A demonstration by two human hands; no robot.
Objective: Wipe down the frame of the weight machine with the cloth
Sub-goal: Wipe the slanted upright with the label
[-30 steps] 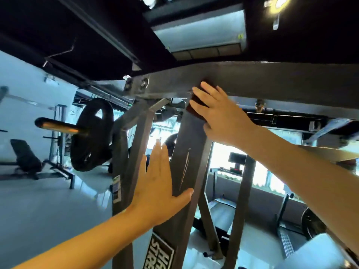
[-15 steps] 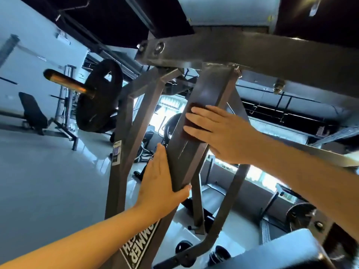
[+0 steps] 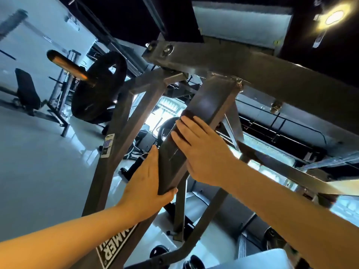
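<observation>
the right hand (image 3: 202, 152) lies flat on the front face of the slanted post (image 3: 209, 101) of the weight machine's frame. its fingers are straight and close together, pointing up and to the left along the metal. under the fingertips sits the dark cloth (image 3: 184, 113), pressed against the post; only a narrow edge of it shows beyond the fingers, and it is hard to tell apart from the dark steel. the right forearm comes in from the lower right, with the wrist nearly straight.

the left hand (image 3: 147, 183) is lower on the same post. its fingers are straight and together, laid flat along the post's left side, while the thumb spreads out across the front face. nothing is pinched between them but the post itself, and the palm braces it. the left forearm rises from the lower left corner.

the post meets a wide crossbeam (image 3: 242, 63) overhead. a second upright (image 3: 116, 144) stands just to the left, with a small label on it. a black weight plate (image 3: 101, 88) hangs on a sleeve behind it. a bench (image 3: 27, 90) stands well off at the left, on the pale floor (image 3: 38, 171).
</observation>
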